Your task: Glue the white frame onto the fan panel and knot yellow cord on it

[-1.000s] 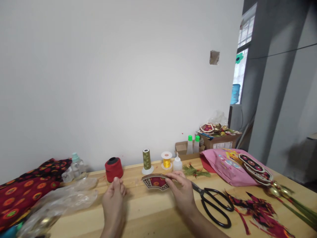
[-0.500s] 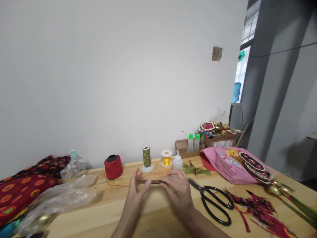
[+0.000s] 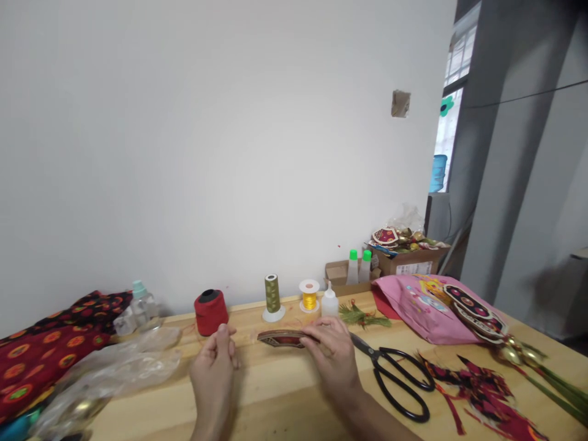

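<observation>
Left hand away, plaque in right

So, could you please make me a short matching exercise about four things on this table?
1. Panel
2. Scissors
3. Yellow spool
4. Red cone

A. Between the green spool and the white bottle
B. Just beyond the left hand
C. Held in the right hand
D. Black-handled, lying on the table

Pairs: 1-C, 2-D, 3-A, 4-B
</observation>
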`<state>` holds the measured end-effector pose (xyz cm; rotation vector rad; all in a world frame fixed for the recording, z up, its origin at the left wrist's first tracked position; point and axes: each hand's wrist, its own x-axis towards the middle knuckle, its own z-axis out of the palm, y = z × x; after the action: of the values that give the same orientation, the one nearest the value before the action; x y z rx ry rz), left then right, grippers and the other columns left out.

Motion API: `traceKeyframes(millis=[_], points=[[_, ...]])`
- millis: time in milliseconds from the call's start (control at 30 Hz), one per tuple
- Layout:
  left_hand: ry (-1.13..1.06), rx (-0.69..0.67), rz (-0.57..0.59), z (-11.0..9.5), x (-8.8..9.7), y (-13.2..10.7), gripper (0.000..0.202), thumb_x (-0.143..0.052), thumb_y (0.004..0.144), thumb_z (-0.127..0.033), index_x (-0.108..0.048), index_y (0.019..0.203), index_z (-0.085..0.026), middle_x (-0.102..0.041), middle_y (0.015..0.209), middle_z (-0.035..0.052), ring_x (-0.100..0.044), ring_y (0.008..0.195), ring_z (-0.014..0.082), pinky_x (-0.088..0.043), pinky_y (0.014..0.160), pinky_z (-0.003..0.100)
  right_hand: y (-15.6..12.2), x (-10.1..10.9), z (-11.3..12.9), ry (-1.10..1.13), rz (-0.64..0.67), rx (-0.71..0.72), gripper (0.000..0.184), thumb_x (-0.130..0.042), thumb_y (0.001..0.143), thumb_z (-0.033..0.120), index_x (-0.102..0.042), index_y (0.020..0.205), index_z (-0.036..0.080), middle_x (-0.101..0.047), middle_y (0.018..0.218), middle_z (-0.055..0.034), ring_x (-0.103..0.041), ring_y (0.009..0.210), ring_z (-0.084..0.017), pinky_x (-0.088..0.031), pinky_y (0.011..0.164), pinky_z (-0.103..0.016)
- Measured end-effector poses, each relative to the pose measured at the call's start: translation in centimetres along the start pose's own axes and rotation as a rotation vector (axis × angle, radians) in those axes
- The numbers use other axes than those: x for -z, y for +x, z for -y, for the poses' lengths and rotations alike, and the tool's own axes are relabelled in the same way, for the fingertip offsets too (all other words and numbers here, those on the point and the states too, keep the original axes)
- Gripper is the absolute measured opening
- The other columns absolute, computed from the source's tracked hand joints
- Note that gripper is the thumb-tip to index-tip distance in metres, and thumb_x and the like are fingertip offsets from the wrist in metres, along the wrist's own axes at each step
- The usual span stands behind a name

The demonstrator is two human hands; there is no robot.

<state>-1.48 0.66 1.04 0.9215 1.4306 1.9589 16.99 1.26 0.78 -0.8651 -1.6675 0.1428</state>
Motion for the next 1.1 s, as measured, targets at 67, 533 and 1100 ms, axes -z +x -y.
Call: traceKeyframes(millis=[67,533,1100], points=[[0.041,-0.006,0.012,-0.4,0.0,-0.5,0.041,-0.039,0.071,-0.050,-0.038,0.046,-0.018,-0.026,0.034,-0.0091,-0.023,0.031,0.0054,-0.017,0.032,0.018,-0.1,-0.3,-0.3,0.069,-0.015,-0.124,0.012,-0.056,0.070,0.023,-0.064,0.080,0.024,-0.063,0.072,-0.0015,-0.052,0.074,-0.016,-0.038,0.071,-0.031],[0.161,-0.054,0.047,-0.1,0.2,0.3,0.033,-0.046,0.068,-0.048,-0.054,0.059,-0.018,-0.035,0.039,-0.0081,-0.031,0.039,0.0072,-0.025,0.040,0.019,0.0,-1.2,-0.8,0.838,0.072,-0.776,0.032,-0.070,0.051,0.035,-0.066,0.073,0.011,-0.067,0.074,-0.0095,-0.061,0.067,-0.020,-0.046,0.066,-0.032],[0.112,-0.096,0.555,-0.9,-0.8,-1.5,0.041,-0.050,0.070,-0.040,-0.052,0.104,-0.018,-0.066,0.090,0.0064,-0.050,0.099,0.0203,-0.040,0.081,0.026,-0.3,-1.2,-1.1,0.902,0.137,-0.884,0.026,-0.071,0.049,0.032,-0.066,0.064,0.010,-0.066,0.061,-0.0069,-0.058,0.054,-0.016,-0.043,0.056,-0.027]])
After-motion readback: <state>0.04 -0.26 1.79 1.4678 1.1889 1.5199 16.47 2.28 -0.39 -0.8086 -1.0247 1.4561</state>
